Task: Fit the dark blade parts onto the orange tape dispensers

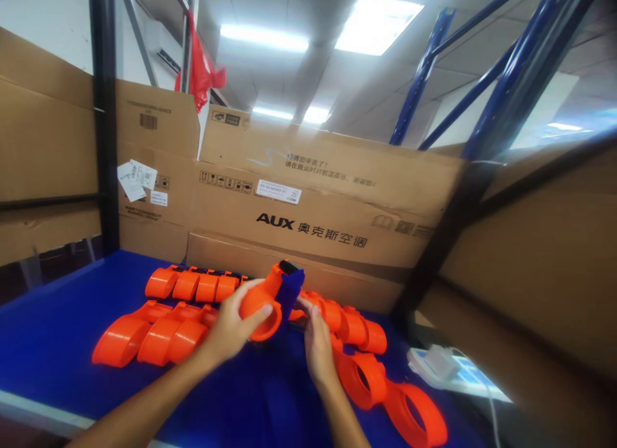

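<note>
You have a big cardboard wall (328, 268) in front of you, with AUX printed on it. Your blue counter (53, 319) spreads out at the foot of the wall. A dark post (443, 236) stands by the wall's right end. One row of orange pieces (197, 285) sits close to the wall's left part, and a second orange row (120, 339) lies farther out from it. More orange pieces (354, 326) sit near the wall's right part, and two orange rings (436, 422) lie farther out from there. Your left hand (229, 326), in front of the wall's middle, is wrapped around an orange holder (255, 300). Your right hand (319, 345) is also in front of the wall's middle. Its bent fingers are by the holder's blue part (292, 290), but I can't tell if they pinch it. A small black bit (288, 267) tops the holder, up nearest the wall's lettering.
</note>
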The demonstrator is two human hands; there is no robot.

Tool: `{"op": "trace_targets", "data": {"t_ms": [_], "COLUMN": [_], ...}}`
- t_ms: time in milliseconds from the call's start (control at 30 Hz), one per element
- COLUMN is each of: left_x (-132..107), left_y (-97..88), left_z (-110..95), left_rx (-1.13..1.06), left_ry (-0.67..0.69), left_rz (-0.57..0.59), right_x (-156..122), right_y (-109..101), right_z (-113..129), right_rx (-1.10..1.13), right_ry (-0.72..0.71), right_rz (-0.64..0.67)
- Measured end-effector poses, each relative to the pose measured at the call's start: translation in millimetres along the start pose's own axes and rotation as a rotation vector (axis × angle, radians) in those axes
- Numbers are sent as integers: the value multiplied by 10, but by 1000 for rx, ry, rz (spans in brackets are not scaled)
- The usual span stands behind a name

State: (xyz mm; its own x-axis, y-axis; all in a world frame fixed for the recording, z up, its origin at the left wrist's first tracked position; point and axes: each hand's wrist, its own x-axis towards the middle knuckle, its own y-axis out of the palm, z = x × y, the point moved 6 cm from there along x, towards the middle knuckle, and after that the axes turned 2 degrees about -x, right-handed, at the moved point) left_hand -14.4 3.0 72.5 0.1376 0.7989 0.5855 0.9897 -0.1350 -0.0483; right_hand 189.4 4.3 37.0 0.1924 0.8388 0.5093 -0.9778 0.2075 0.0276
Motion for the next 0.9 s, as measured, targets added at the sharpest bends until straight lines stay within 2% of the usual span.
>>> {"op": "trace_targets", "data": {"t_ms": [67, 100, 200, 267, 367, 433, 467, 567, 700, 833, 900], "left_x": [118, 191, 434, 592, 728, 708, 674, 527, 367, 348, 387], "left_y": [-279, -482, -1314, -1953, -2787, -3183, -3304, -3404, -3260, -3141, -3062], "left_z": [-117, -169, -240, -159, 109, 297, 389, 630, 848, 948, 894], "left_rx": [116, 195, 507, 758, 1088, 1247, 1313, 1381, 1368, 1334, 1324], "left_ry": [17, 30, 25, -90, -327, -461, -512, -600, -636, -628, -575], "left_rz": [-42, -81, -244, -298, -211, -177, -151, -80, -2, 45, 48], "right_x": [13, 14, 3, -9, -24, -31, -33, -39, -45, -43, -41], "right_y": [-31, -43, -45, -17, 27, 45, 50, 51, 44, 56, 60], "right_z": [43, 66, 152, 207, 250, 248, 239, 206, 193, 225, 244], "right_rx": [-81, -115, -174, -195, -220, -227, -229, -229, -222, -242, -254], "right_ry": [-11, -13, -28, -47, -70, -82, -87, -98, -102, -103, -110], "right_rz": [-13, -26, -58, -61, -49, -33, -25, -13, -17, -5, -5]}}
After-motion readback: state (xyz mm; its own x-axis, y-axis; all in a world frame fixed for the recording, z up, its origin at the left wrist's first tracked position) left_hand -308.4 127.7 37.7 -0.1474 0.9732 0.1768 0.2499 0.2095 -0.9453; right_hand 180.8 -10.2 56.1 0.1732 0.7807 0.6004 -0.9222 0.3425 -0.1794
